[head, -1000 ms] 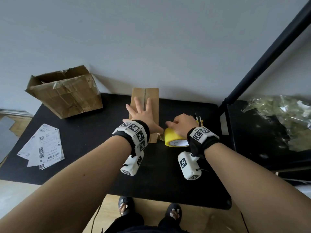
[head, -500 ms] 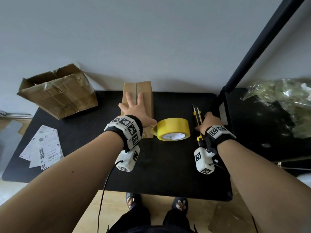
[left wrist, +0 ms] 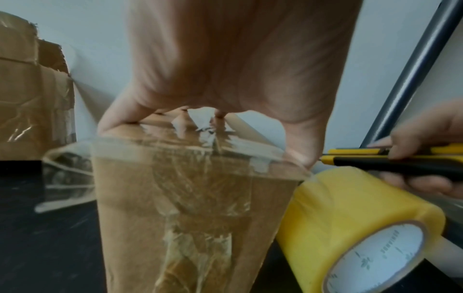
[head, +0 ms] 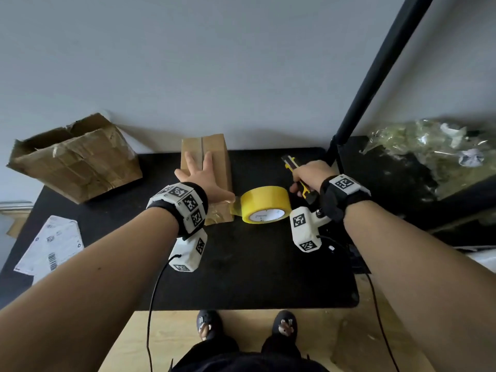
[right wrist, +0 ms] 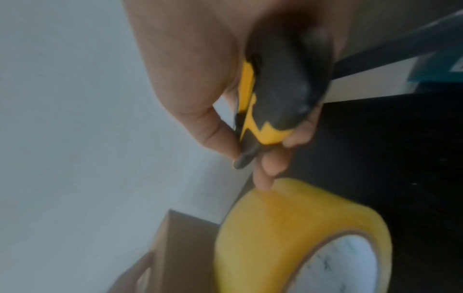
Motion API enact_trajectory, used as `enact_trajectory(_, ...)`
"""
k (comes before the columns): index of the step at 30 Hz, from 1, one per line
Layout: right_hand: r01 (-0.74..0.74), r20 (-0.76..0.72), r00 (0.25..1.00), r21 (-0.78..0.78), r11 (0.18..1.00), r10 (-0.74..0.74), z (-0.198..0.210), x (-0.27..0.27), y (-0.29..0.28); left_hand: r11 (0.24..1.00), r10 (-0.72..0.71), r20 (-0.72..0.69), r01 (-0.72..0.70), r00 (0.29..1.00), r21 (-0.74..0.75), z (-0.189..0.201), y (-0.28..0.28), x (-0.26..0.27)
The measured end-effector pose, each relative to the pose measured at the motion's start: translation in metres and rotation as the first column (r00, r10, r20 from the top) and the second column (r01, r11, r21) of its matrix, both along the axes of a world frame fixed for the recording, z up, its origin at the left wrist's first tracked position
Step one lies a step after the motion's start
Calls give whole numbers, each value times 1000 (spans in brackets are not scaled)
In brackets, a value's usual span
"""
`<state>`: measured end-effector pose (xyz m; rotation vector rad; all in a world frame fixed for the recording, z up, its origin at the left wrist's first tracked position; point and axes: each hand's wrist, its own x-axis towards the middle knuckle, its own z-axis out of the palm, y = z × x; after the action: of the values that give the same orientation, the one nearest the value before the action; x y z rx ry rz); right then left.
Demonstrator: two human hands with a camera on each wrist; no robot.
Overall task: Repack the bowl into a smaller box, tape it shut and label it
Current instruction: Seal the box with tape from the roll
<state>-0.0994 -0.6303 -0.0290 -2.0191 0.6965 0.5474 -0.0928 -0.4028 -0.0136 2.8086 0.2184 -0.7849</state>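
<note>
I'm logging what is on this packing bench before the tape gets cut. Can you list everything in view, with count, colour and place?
small box: one, brown, back centre of the table, clear tape over it.
tape roll: one, yellow, right of the small box, strip still joined to it.
utility knife: one, yellow and black, above the table right of the roll.
large box: one, brown, crumpled, open, back left.
label sheets: a few, white, front left.
plastic wrap: one heap, clear, far right.
pole: one, black, back right.
table: one, black.
left hand: fingers spread, pressing the small box.
right hand: grips the utility knife.
</note>
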Motion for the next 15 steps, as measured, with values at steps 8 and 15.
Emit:
enact_trajectory(8, -334, -29, 941, 97, 938, 338, 50, -25, 41, 1000, 7, 27, -6, 1000, -30, 0, 1, -2)
enact_trajectory(15, -473, -147, 874, -40, 880, 463, 65, -42, 52, 999, 4, 29, -2, 1000, -47, 3, 1, -5)
